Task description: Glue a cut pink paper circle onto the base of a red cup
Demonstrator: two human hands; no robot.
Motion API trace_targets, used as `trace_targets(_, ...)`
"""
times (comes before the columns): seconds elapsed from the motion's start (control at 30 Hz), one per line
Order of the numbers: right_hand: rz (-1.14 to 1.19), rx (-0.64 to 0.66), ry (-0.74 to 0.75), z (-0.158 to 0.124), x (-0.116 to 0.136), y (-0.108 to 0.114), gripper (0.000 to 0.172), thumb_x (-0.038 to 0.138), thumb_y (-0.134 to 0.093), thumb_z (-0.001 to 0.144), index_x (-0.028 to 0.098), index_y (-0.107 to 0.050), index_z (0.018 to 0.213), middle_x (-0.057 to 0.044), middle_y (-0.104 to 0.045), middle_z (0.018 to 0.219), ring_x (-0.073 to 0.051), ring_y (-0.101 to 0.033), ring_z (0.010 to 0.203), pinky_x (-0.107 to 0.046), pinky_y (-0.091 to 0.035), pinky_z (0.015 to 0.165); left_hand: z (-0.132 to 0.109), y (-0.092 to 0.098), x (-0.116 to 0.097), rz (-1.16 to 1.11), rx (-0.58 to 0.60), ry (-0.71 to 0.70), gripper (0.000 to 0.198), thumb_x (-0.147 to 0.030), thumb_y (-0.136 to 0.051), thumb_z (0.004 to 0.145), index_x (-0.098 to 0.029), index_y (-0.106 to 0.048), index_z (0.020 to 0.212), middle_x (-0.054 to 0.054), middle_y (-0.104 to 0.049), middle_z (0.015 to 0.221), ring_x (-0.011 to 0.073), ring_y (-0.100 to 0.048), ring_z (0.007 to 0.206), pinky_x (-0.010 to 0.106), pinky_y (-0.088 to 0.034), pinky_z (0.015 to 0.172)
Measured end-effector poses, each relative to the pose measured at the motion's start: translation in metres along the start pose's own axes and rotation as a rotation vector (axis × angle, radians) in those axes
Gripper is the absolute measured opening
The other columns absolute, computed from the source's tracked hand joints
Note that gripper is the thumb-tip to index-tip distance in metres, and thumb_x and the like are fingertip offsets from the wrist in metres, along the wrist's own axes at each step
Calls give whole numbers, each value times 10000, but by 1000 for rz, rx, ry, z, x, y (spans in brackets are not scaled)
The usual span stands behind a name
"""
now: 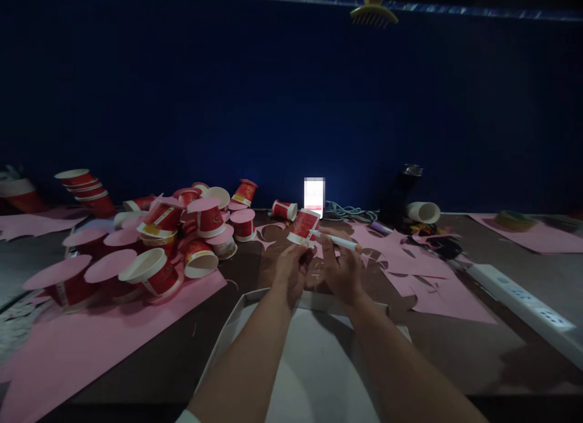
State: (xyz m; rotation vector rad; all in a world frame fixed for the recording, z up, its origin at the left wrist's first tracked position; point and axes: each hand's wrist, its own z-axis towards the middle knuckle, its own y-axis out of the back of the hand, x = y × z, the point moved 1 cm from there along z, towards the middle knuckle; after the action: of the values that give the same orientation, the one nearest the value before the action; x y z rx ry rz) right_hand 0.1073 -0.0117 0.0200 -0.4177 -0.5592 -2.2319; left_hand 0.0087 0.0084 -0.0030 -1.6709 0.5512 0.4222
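Note:
My left hand (292, 266) is closed around the lower part of a red paper cup (303, 225), which is tilted and has a white rim. Beside it, my right hand (340, 270) grips a white pen-like stick (337, 240) with an orange-brown end; its other end points at the cup. Whether the stick touches the cup I cannot tell. Both hands are above the far edge of a shallow white box (310, 362) under my forearms. To the left, several red paper cups (208, 219) lie heaped, many with pink paper discs (112, 265) on their ends.
Cut pink paper sheets (423, 271) lie right of the hands, another (136, 332) at left. A lit phone screen (314, 195) stands behind the cup, near coiled cable (350, 213). A dark bottle (401, 192) and white power strip (523, 304) are at right. Stacked cups (86, 192) lean far left.

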Motion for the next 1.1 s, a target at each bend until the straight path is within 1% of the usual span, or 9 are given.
trace_targets(0.13,-7,1,20,1,2,-1,170,300,-501,893,236,-658,911,-49,-690,874,-207,-622,897,-398,-478,847,-1,-1,-1,-14,2,6,80,-41,-638,671,-104,-599,640,5,-593,603,54,-551,547,140,-464,558)
trace_targets(0.4,-29,11,63,0,1,-4,151,263,-510,887,218,-653,909,-60,-688,888,-199,-623,894,-378,-484,823,-1,0,-2,-22,-5,35,75,-38,-646,668,-102,-610,655,3,-602,612,49,-550,542,135,-467,554)
trace_targets(0.57,-38,21,67,-2,-1,-5,151,257,-511,885,225,-641,955,-58,-684,917,-197,-622,908,-382,-481,840,-1,-1,-2,-15,-8,32,82,-32,-634,665,-100,-598,639,-4,-576,589,48,-535,531,134,-446,532)
trace_targets(0.8,-39,22,86,-2,-1,-5,144,242,-523,879,224,-638,964,-61,-682,931,-198,-618,920,-377,-474,848,1,2,1,32,40,1,123,-104,-704,620,-114,-586,651,-25,-544,563,45,-505,504,142,-407,502)
trace_targets(0.9,-35,23,77,-2,-1,-5,145,234,-523,878,234,-637,968,-57,-681,926,-199,-615,928,-379,-476,852,1,3,1,37,53,4,113,-119,-699,628,-121,-591,661,-29,-536,550,49,-499,492,148,-395,485)
trace_targets(1.0,-37,23,67,-2,-1,-6,145,242,-517,881,240,-634,968,-55,-679,930,-196,-615,916,-385,-477,860,1,3,0,8,26,35,80,-85,-662,653,-117,-589,650,-21,-543,549,50,-503,493,147,-404,485)
trace_targets(1.1,-51,17,67,-3,-1,-5,144,258,-514,883,235,-637,955,-59,-679,927,-196,-618,902,-379,-481,841,-1,1,-2,-28,-6,60,106,-59,-638,677,-116,-567,622,-16,-539,542,47,-505,489,140,-414,487)
